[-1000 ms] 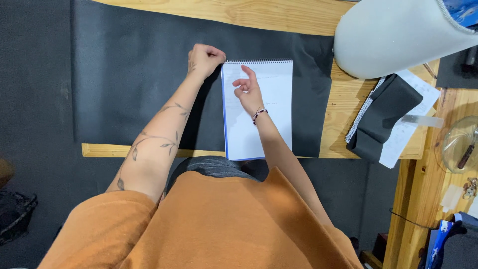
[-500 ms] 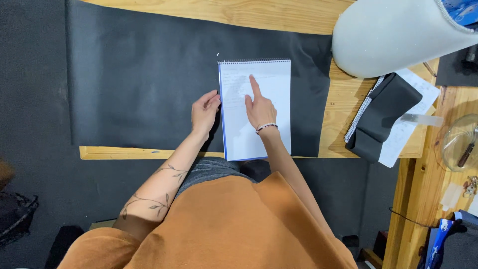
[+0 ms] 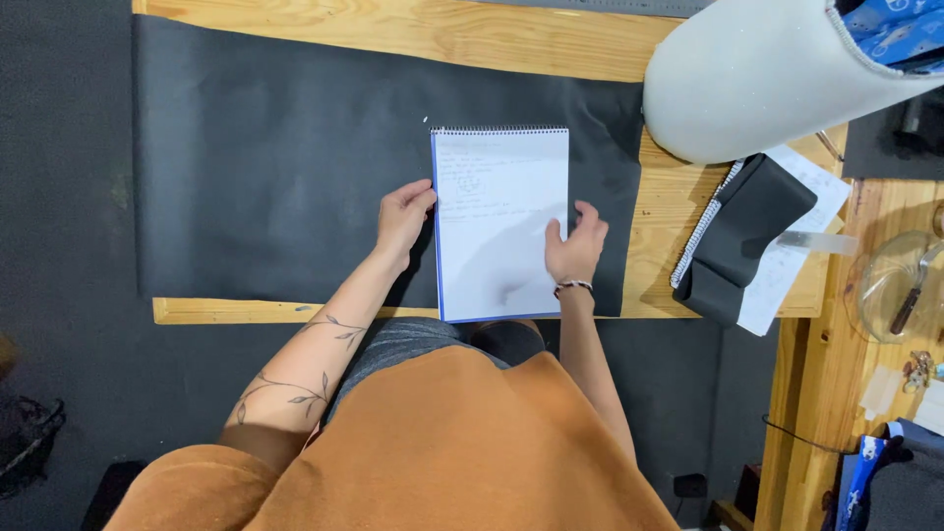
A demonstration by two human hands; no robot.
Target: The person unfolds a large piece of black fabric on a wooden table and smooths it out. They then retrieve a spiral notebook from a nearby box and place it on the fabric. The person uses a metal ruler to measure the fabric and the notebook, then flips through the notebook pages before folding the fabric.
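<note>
Notebook: white spiral-bound notebook [image 3: 500, 221] lies flat and upright on the black rectangular mat [image 3: 275, 157], spiral at its far edge, faint writing on the far half of the page.
Mat edges: mat covers most of the pale wooden worktop [image 3: 393, 34]; a strip of bare wood shows along the far side and a thin one along the near side.
Open room: wide bare mat to the left of the notebook and a band of it beyond the spiral; only a narrow strip of mat on the right.
Right crowding: large grey-white rounded object [image 3: 757, 79] overhangs the far right corner; folded black pouch on loose white papers [image 3: 742, 236] sits near the notebook's right edge.
Left hand [image 3: 403, 216]: fingers curled loosely at the notebook's left edge, tips touching it about midway; holding nothing.
Right hand [image 3: 577, 246]: rests on the notebook's right edge, lower half, fingers [image 3: 554, 236] lightly bent over the page; whether they pinch the sheet, I cannot tell.
Near edge: notebook's near end reaches the worktop's near rim, just before the person's orange shirt [image 3: 442, 452].
</note>
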